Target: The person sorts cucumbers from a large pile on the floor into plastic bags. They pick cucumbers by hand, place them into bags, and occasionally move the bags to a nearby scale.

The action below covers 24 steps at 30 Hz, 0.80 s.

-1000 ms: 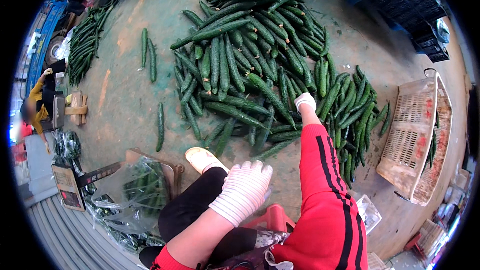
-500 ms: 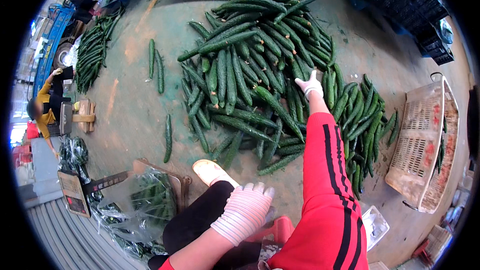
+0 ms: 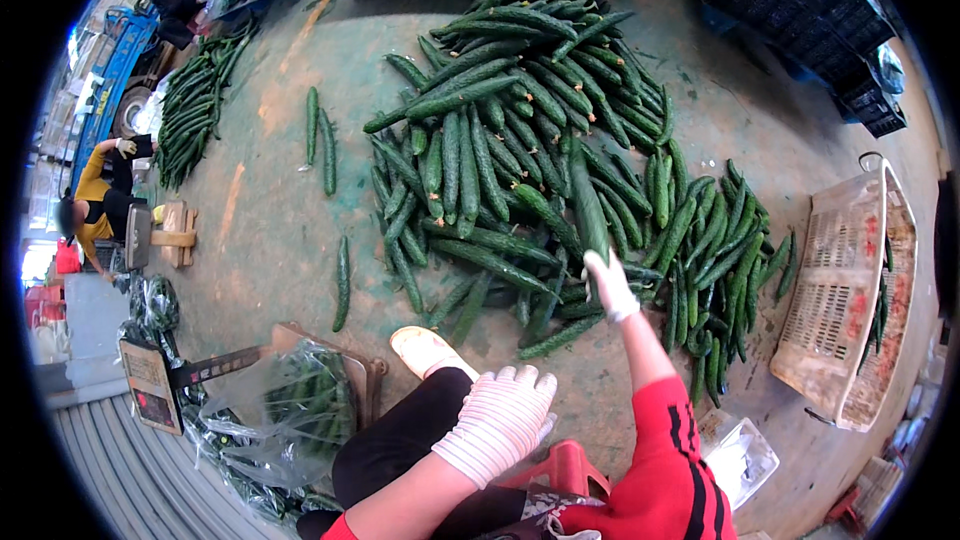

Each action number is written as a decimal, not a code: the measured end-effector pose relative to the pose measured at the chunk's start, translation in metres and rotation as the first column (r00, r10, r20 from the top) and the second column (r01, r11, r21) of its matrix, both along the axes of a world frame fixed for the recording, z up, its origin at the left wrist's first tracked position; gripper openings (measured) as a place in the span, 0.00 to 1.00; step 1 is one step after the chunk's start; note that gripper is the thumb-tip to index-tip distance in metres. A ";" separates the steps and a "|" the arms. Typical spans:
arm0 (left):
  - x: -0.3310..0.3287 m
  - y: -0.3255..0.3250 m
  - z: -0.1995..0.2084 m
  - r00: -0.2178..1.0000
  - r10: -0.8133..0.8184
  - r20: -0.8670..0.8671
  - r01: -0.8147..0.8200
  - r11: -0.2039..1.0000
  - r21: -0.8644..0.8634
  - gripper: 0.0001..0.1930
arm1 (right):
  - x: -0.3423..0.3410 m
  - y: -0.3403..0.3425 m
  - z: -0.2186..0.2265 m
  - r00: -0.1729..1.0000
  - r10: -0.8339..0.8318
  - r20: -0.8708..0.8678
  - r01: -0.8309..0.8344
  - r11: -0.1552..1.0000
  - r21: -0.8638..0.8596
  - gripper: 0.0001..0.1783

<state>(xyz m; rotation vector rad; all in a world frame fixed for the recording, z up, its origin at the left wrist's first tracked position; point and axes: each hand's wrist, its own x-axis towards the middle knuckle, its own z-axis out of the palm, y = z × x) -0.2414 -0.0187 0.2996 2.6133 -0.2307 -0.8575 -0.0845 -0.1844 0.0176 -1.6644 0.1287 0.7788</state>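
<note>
Gripped in the gloved right hand (image 3: 608,285) is one long dark green cucumber (image 3: 588,202), held near its lower end so that it points up and away from the person, over the big pile of cucumbers (image 3: 500,130) on the green concrete floor (image 3: 270,200). That arm wears a red sleeve with black stripes (image 3: 672,460) and stretches forward from the lower edge.

Closer in, the left hand (image 3: 505,420), in a white knitted glove with pink stripes, rests with loosely curled fingers over the person's knee in dark trousers; it holds nothing. A pale shoe (image 3: 425,350) shows just beyond the knee.

A second, looser spread of cucumbers (image 3: 715,260) lies to the right of the held one. Further right stands a tilted pale plastic crate (image 3: 845,290). A few single cucumbers (image 3: 342,282) lie apart on the floor to the left. At lower left, a clear plastic bag holding cucumbers (image 3: 300,400) sits on a small platform scale. Another person in a yellow top (image 3: 92,205) crouches at the far left edge, near a narrower row of cucumbers (image 3: 195,105).
</note>
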 end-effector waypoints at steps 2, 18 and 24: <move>-0.004 -0.003 -0.004 1.000 -0.015 0.021 0.015 1.000 0.000 0.21 | -0.049 -0.004 0.000 0.932 0.040 0.360 -0.008 0.996 -0.088 0.43; -0.002 0.003 0.000 0.999 0.007 -0.035 -0.007 1.000 0.016 0.19 | 0.159 0.048 -0.032 0.889 0.255 0.382 0.040 0.786 -0.617 0.23; -0.006 0.001 -0.009 0.999 0.037 -0.031 -0.036 0.999 0.029 0.15 | 0.156 0.153 -0.021 0.914 0.405 0.031 -0.222 0.561 -0.797 0.45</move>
